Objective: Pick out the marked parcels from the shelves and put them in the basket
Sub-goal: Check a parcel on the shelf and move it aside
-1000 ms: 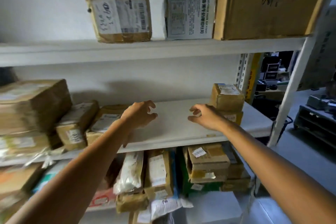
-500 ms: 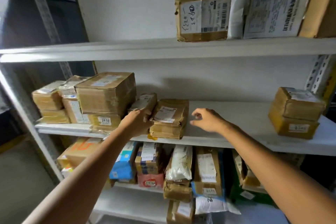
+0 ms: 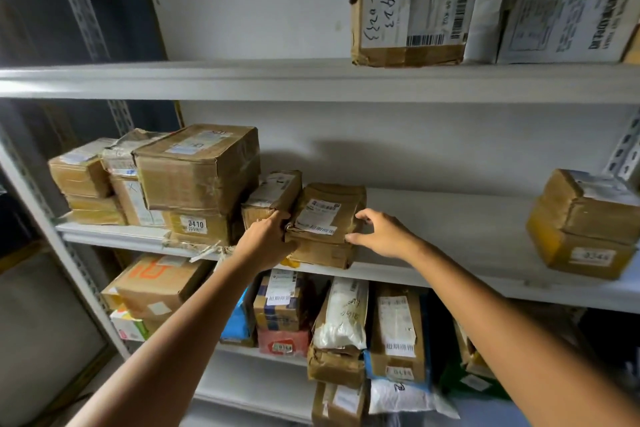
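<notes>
1. Swings leftward along the middle shelf [image 3: 450, 229] and closes in on the flat parcel [image 3: 323, 215], only reached towards half a second ago.
2. Pinches the parcel's left edge with the left hand [image 3: 266, 243], index finger on top and thumb at the front. Stopped just short of it a moment ago.
3. Clamps the right edge with the right hand [image 3: 382, 234], fingers curled over the top and thumb at the front corner. Hung loose over bare shelf just before.
4. Leaves the flat parcel unlifted so far: lies on a lower parcel [image 3: 322, 253] at the shelf's front edge, touching the leaning box [image 3: 273, 194] on its left.
5. Reads, as a judgement, as searching over and picking begun. Cannot tell from the label whether marked.
6. Shows no basket, so the carry and drop probably remain.
7. Calls for a straight lift, so as not to drag the lower parcel forward or topple the leaning box.
</notes>
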`<state>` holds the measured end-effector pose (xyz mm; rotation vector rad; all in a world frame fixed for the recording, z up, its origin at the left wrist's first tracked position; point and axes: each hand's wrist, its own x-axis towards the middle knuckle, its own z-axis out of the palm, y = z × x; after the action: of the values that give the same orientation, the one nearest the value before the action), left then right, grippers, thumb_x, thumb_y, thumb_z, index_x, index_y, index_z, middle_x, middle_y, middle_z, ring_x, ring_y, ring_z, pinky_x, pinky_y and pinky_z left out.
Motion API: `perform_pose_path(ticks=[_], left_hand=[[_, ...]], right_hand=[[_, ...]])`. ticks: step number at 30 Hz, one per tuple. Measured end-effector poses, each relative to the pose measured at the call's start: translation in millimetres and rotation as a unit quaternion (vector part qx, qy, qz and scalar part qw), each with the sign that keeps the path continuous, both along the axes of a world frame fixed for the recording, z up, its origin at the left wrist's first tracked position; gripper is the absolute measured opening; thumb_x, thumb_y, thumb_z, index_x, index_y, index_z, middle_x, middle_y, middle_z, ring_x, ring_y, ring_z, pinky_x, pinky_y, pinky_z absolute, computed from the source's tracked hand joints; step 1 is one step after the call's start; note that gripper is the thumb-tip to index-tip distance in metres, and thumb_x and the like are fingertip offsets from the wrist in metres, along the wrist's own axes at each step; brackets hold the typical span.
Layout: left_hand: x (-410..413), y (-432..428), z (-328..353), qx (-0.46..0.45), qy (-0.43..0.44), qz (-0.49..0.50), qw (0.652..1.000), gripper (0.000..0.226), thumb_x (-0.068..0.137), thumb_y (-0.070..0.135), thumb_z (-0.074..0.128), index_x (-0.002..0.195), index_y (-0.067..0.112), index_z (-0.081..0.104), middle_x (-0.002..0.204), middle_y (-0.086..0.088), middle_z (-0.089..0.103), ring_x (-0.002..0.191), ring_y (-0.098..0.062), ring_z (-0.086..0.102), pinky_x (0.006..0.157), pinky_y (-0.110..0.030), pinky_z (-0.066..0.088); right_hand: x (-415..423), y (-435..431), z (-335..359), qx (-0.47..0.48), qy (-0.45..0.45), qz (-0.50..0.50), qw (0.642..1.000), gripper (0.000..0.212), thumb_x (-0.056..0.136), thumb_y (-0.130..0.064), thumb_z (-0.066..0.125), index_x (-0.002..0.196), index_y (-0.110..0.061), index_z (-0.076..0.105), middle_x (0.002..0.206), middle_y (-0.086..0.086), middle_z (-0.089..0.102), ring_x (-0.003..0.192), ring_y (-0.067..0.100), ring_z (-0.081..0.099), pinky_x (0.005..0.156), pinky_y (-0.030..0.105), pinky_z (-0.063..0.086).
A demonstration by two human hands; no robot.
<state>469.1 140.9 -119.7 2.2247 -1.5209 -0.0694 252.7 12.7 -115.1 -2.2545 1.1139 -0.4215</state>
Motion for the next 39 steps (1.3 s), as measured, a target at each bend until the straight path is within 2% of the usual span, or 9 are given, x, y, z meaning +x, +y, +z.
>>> perform_pose_path(ticks=[3, 7, 10, 16, 21, 28, 32, 35, 39], left_hand=[[3, -5, -2, -0.013, 0.010, 0.001, 1.000, 0.070, 0.082, 0.036, 0.078, 0.142, 0.023, 0.046, 0.110, -0.001, 0.073, 0.095, -0.020, 0.069, 0.084, -0.037, 0.058], [3, -9, -8, -0.034, 0.044, -0.016, 0.998, 0.069, 0.081, 0.025, 0.080, 0.143, 0.018, 0.049, 0.111, -0.004, 0.073, 0.097, -0.019, 0.070, 0.090, -0.036, 0.058], [-6, -10, -16, -0.030, 0.088, -0.045, 0.995, 0.075, 0.082, 0.019, 0.080, 0.147, 0.014, 0.044, 0.117, -0.008, 0.070, 0.101, -0.019, 0.070, 0.092, -0.030, 0.056], [-16, -17, -28, -0.052, 0.128, -0.057, 0.989, 0.069, 0.082, 0.015, 0.079, 0.143, 0.013, 0.046, 0.101, 0.003, 0.064, 0.086, -0.010, 0.065, 0.067, -0.009, 0.048], [-14, -23, -40, -0.080, 0.182, -0.040, 0.979, 0.067, 0.077, 0.017, 0.084, 0.134, 0.019, 0.048, 0.121, -0.006, 0.057, 0.098, -0.018, 0.067, 0.081, -0.024, 0.057], [-20, -29, -48, -0.112, 0.225, -0.024, 0.968, 0.067, 0.074, 0.006, 0.083, 0.129, 0.018, 0.047, 0.126, -0.004, 0.057, 0.102, -0.022, 0.065, 0.080, -0.036, 0.060], [-28, -24, -51, -0.125, 0.245, -0.039, 0.961, 0.068, 0.076, 0.003, 0.082, 0.132, 0.016, 0.045, 0.123, 0.004, 0.052, 0.091, -0.010, 0.063, 0.065, -0.022, 0.056], [-34, -21, -55, -0.134, 0.258, -0.053, 0.955, 0.072, 0.073, 0.004, 0.084, 0.132, 0.019, 0.045, 0.122, 0.007, 0.054, 0.094, -0.010, 0.063, 0.063, -0.020, 0.055], [-39, -21, -56, -0.139, 0.282, -0.057, 0.948, 0.077, 0.071, 0.005, 0.086, 0.136, 0.018, 0.046, 0.121, 0.011, 0.052, 0.108, -0.016, 0.060, 0.086, -0.027, 0.056]], right_hand=[[5, 0, -6, 0.014, -0.012, 0.011, 1.000, 0.074, 0.082, -0.046, 0.076, 0.144, -0.022, 0.042, 0.141, 0.002, 0.050, 0.117, 0.015, 0.047, 0.090, 0.027, 0.037], [7, -1, -14, -0.001, -0.041, 0.005, 0.999, 0.084, 0.073, -0.041, 0.085, 0.143, -0.020, 0.043, 0.140, 0.004, 0.049, 0.123, 0.020, 0.048, 0.090, 0.026, 0.037], [-2, -6, -17, 0.006, -0.070, -0.009, 0.998, 0.084, 0.071, -0.033, 0.088, 0.142, -0.019, 0.045, 0.139, 0.003, 0.050, 0.116, 0.015, 0.047, 0.089, 0.025, 0.036], [-15, -14, -23, 0.012, -0.080, -0.010, 0.997, 0.082, 0.071, -0.024, 0.088, 0.142, -0.020, 0.046, 0.138, 0.004, 0.052, 0.111, 0.011, 0.046, 0.091, 0.024, 0.038], [-11, -13, -30, -0.009, -0.101, -0.009, 0.995, 0.076, 0.072, -0.020, 0.087, 0.138, -0.019, 0.048, 0.133, 0.004, 0.051, 0.109, 0.012, 0.046, 0.088, 0.022, 0.037], [-11, -13, -40, 0.008, -0.132, -0.002, 0.991, 0.076, 0.072, -0.014, 0.087, 0.136, -0.023, 0.048, 0.119, -0.008, 0.051, 0.107, 0.011, 0.051, 0.082, 0.017, 0.038], [-21, -12, -44, -0.012, -0.141, -0.003, 0.990, 0.075, 0.072, -0.017, 0.087, 0.135, -0.025, 0.047, 0.123, -0.008, 0.050, 0.107, 0.010, 0.049, 0.083, 0.019, 0.037], [-32, -9, -46, -0.018, -0.143, -0.002, 0.990, 0.075, 0.072, -0.018, 0.087, 0.134, -0.025, 0.047, 0.126, -0.008, 0.050, 0.109, 0.009, 0.047, 0.085, 0.020, 0.036], [-39, -3, -50, -0.006, -0.153, -0.005, 0.988, 0.079, 0.073, -0.020, 0.087, 0.138, -0.027, 0.043, 0.130, -0.006, 0.051, 0.113, 0.009, 0.046, 0.089, 0.022, 0.037]])
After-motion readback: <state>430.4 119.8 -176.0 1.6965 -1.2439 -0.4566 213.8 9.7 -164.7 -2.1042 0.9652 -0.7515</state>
